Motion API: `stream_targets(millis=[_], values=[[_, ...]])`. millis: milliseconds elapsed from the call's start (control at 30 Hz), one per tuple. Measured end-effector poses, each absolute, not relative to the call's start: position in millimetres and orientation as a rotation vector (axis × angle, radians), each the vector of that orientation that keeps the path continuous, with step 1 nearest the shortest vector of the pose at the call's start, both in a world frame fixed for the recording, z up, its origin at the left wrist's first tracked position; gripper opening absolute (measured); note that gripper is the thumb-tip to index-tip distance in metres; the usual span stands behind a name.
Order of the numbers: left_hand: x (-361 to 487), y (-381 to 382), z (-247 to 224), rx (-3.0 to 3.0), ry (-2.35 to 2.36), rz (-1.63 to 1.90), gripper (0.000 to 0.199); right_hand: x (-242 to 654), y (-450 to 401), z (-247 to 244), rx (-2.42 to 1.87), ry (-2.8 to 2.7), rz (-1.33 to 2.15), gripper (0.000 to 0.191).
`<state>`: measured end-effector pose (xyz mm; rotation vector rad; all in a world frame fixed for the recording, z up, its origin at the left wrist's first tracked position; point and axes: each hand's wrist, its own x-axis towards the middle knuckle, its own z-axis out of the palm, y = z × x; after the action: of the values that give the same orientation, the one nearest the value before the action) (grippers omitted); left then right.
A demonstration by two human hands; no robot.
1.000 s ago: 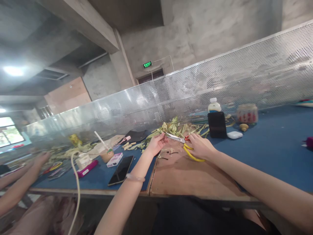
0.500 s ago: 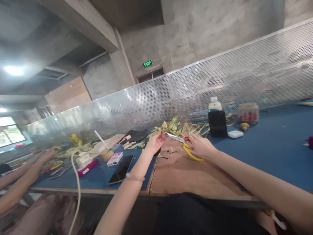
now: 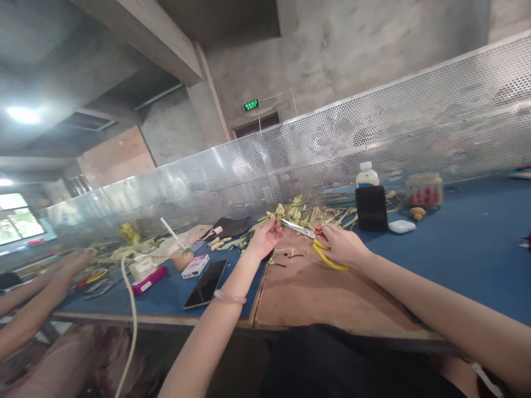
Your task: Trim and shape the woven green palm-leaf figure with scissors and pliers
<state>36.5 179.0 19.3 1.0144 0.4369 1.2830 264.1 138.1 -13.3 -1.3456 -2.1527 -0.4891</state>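
My right hand (image 3: pixel 341 243) is closed round the handles of a pair of scissors (image 3: pixel 305 229) with yellow and red grips. Their metal blades point left, with the tips close to the fingers of my left hand (image 3: pixel 266 239). The left fingers are drawn together in a pinch; what lies between them is too small and hidden to make out. Just behind both hands spreads a heap of pale green and yellowish leafy strips (image 3: pixel 296 211). Small dark and pale scraps (image 3: pixel 286 256) lie on the brown wooden board (image 3: pixel 327 298) beneath my hands.
Right of the heap stand a black upright slab (image 3: pixel 370 208), a bottle (image 3: pixel 366 176), a white case (image 3: pixel 401 226) and a jar (image 3: pixel 425 190). On the left are a phone (image 3: pixel 206 283), a small box (image 3: pixel 196 266) and a cup (image 3: pixel 181 257). A co-worker's hands (image 3: pixel 78 262) work far left. Behind runs a perforated metal screen (image 3: pixel 232 166).
The scissors and both hands stay nearly in place, with the blades shifted slightly right of the left fingertips. The whole view has moved a little.
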Motion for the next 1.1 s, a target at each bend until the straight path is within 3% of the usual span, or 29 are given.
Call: stream_targets(millis=[1100], values=[[36.6, 178.3, 15.1, 1.107, 0.477, 1.206, 0.011, 264.6, 135.0, -13.9, -1.248, -2.204, -0.532, 0.040]])
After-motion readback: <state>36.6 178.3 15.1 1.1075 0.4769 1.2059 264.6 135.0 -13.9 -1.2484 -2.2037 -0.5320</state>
